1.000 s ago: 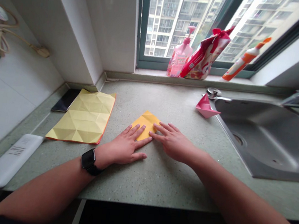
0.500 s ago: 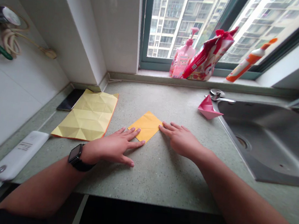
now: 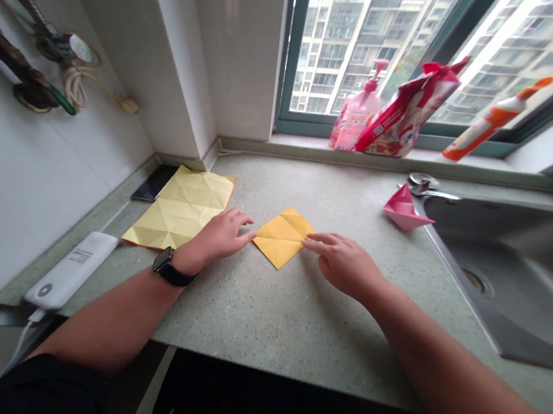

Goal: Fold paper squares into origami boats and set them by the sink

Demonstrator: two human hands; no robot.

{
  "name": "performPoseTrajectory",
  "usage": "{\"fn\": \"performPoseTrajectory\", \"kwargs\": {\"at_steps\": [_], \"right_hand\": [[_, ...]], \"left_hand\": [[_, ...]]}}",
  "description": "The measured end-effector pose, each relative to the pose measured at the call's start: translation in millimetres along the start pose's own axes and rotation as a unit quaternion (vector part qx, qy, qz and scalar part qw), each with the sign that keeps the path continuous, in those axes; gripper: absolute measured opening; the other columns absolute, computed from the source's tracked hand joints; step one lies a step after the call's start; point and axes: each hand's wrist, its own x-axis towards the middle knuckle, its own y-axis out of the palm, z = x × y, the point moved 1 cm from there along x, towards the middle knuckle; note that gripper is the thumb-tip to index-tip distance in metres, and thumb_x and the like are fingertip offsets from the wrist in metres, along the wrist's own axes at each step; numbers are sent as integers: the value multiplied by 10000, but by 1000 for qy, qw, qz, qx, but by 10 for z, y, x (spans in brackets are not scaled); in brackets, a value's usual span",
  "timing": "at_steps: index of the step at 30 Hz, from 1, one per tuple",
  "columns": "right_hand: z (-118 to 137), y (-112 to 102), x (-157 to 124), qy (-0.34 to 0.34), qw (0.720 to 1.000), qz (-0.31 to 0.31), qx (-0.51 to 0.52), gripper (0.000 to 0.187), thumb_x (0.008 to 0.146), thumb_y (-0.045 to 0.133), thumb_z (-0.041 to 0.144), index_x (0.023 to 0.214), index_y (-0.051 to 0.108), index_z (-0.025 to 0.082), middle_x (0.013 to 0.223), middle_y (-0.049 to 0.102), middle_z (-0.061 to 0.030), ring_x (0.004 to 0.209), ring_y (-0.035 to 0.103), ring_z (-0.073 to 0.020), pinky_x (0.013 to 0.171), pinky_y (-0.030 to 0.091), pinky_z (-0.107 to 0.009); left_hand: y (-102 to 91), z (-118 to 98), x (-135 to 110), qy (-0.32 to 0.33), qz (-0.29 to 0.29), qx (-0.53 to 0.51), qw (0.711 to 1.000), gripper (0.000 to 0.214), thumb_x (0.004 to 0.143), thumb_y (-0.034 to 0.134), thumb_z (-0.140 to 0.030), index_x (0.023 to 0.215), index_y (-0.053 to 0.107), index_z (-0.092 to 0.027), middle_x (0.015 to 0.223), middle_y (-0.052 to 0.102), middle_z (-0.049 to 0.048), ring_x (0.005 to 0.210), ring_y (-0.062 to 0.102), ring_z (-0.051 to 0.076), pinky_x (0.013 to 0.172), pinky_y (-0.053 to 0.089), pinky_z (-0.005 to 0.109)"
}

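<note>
Paper (image 3: 283, 237) flat between left hand (image 3: 220, 235) and right hand (image 3: 345, 264), loosely open, fingertips touching corners

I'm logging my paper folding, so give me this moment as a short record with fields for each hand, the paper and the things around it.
Left hand: fingertips at the left corner of the small folded orange-yellow paper square, nothing gripped
Right hand: fingertips at the square's right corner, nothing gripped
Paper: lies flat on the green speckled stone counter, creases showing
Left of it: large creased yellow paper sheet, black phone, white power bank
Right of it: pink folded paper boat beside the steel sink
</note>
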Motion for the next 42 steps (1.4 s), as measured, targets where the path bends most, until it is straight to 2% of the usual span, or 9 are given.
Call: {"fn": "performPoseTrajectory", "kwargs": {"at_steps": [7, 15, 23, 28, 30, 33, 37, 39, 42], "right_hand": [[58, 27, -15, -33, 999, 32, -3, 553, 915, 599, 59, 1353, 813, 320, 1447, 769, -52, 1267, 736, -299, 1079, 613, -511], [-26, 108, 8, -56, 998, 22, 21, 609, 912, 582, 59, 1422, 768, 335, 1503, 738, -37, 1334, 707, -305, 1164, 565, -566], [-95, 213, 20, -84, 993, 2, 83, 695, 942, 535, 60, 1578, 633, 321, 1664, 601, -53, 1482, 611, -276, 1250, 507, -548], [-58, 50, 37, -41, 985, -123, 114, 698, 1060, 527, 195, 1736, 406, 317, 1655, 599, -93, 1566, 513, -320, 1297, 444, -617], [-29, -66, 28, -12, 978, -171, 116, 755, 1067, 551, 230, 1777, 310, 321, 1662, 583, -110, 1580, 487, -357, 1303, 427, -641], [29, -181, -3, -7, 976, -194, 102, 794, 1065, 599, 295, 1788, 273, 326, 1659, 575, -125, 1594, 455, -384, 1310, 400, -649], [132, -167, -28, -95, 984, -125, 79, 763, 1030, 696, 350, 1733, 402, 384, 1626, 620, -69, 1603, 437, -364, 1337, 335, -636], [167, -132, -18, -129, 984, -93, 77, 625, 1031, 700, 321, 1631, 555, 427, 1533, 701, -26, 1533, 527, -332, 1337, 320, -619], [162, -90, 11, -162, 979, -86, 89, 337, 1075, 625, 265, 1324, 788, 425, 1257, 831, 16, 1263, 716, -257, 1254, 416, -549]], "left_hand": [[37, 33, 23, 13, 30, -17, 999, 233, 982, 716, -421, 1017, 790, -202, 1150, 721, 97, 1130, 710, 291, 1064, 567, 444], [1, -38, 43, 8, 38, -95, 995, 290, 956, 693, -470, 839, 710, -205, 1024, 720, 75, 944, 699, 250, 892, 597, 404], [-101, -146, 37, -26, -64, -139, 988, 169, 955, 637, -306, 821, 650, -205, 877, 721, 22, 822, 681, 197, 798, 571, 339], [-250, -201, -23, 36, -216, -76, 973, 84, 976, 619, -238, 913, 666, -209, 928, 711, 40, 890, 696, 209, 873, 578, 373], [-273, -256, -71, 93, -241, -50, 965, 87, 1002, 606, -219, 949, 675, -216, 986, 729, 58, 979, 702, 228, 941, 582, 401], [-202, -365, -148, 191, -192, -18, 962, 97, 1043, 624, -240, 984, 701, -232, 1079, 763, 66, 1052, 709, 238, 991, 575, 422], [-8, -506, -220, 272, -105, 20, 956, 123, 1072, 646, -285, 990, 731, -251, 1139, 782, 52, 1050, 716, 234, 1001, 561, 425], [61, -546, -230, 283, -82, 21, 955, 144, 1086, 637, -291, 994, 742, -254, 1150, 787, 51, 1052, 717, 232, 1008, 562, 425], [101, -543, -215, 285, -59, 7, 957, 133, 1091, 656, -333, 1057, 758, -254, 1176, 788, 65, 1083, 723, 242, 1041, 566, 443]]}}
